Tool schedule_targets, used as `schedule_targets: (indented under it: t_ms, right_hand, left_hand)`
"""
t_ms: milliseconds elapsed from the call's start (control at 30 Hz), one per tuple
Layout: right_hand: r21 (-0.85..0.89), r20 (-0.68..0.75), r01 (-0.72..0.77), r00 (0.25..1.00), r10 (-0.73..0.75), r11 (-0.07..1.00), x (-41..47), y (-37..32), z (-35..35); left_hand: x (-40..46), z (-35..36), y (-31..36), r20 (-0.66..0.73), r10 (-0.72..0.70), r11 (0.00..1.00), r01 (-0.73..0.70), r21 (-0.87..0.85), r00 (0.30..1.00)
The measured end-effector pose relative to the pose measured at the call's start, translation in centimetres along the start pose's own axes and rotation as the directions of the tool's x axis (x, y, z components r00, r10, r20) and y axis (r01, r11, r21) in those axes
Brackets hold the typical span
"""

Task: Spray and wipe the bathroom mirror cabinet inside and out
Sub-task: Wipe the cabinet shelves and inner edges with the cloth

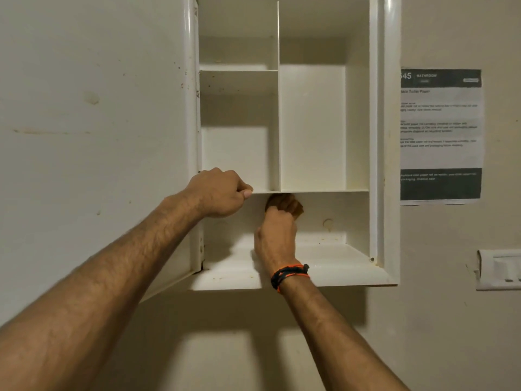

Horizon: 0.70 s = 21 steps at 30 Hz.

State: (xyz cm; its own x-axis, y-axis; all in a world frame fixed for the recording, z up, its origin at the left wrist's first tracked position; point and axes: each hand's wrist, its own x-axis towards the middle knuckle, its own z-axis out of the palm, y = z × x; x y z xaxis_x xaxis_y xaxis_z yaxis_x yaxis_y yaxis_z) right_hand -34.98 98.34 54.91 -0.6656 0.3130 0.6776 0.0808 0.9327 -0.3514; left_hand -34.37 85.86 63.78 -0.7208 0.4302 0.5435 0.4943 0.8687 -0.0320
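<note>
While right hand (pixel 277 235) grips brown cloth (pixel 283 203) inside bottom compartment of open white plastic wall cabinet (pixel 377 136), left hand (pixel 222 193), curled, at 9 o'clock, grips shelf edge (pixel 324 190). Press firmly, sweep into stained corners.

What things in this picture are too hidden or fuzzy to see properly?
- Brown thing, head view: mostly hidden behind the right hand; cloth or sponge unclear.
- Notice on the wall: small print too blurred to read.
- Cabinet top: cut off by the upper edge.
- Left hand fingertips: curled out of sight.
</note>
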Motion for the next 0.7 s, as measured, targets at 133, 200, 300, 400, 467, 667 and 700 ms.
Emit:
schedule_targets:
  t_ms: [133,200,300,400,467,667,700]
  right_hand:
    - [0.151,0.078,0.262,0.958,-0.276,0.953,-1.1,-2.6,0.8]
    - [0.165,0.092,0.409,0.899,-0.427,0.897,-1.5,-3.7,0.9]
    - [0.044,0.154,0.517,0.842,-0.517,0.855,-1.3,-2.7,0.0]
    - [-0.009,0.193,0.520,0.839,-0.509,0.854,-0.5,0.2,-1.8]
    - [-0.016,0.187,0.481,0.862,-0.470,0.876,0.2,2.5,-3.2]
    - [-0.074,0.095,0.194,0.978,-0.186,0.978,0.9,8.4,-5.8]
    - [-0.085,0.072,0.144,0.988,-0.138,0.986,0.8,9.2,-6.2]
  left_hand:
    - [-0.1,-0.2,0.2,0.004,-0.002,1.000,0.002,-0.005,1.000]
    - [-0.2,-0.2,0.3,0.011,-0.003,1.000,0.003,-0.011,1.000]
    - [-0.2,-0.2,0.3,0.013,-0.003,1.000,0.004,-0.015,1.000]
    - [-0.3,-0.2,0.2,0.012,-0.010,1.000,0.011,-0.010,1.000]
    - [-0.3,-0.2,0.1,0.010,-0.011,1.000,0.011,-0.012,1.000]
    - [-0.7,-0.2,0.4,0.001,-0.018,1.000,0.018,-0.014,1.000]
    - [-0.7,-0.2,0.4,0.002,-0.019,1.000,0.019,-0.011,1.000]
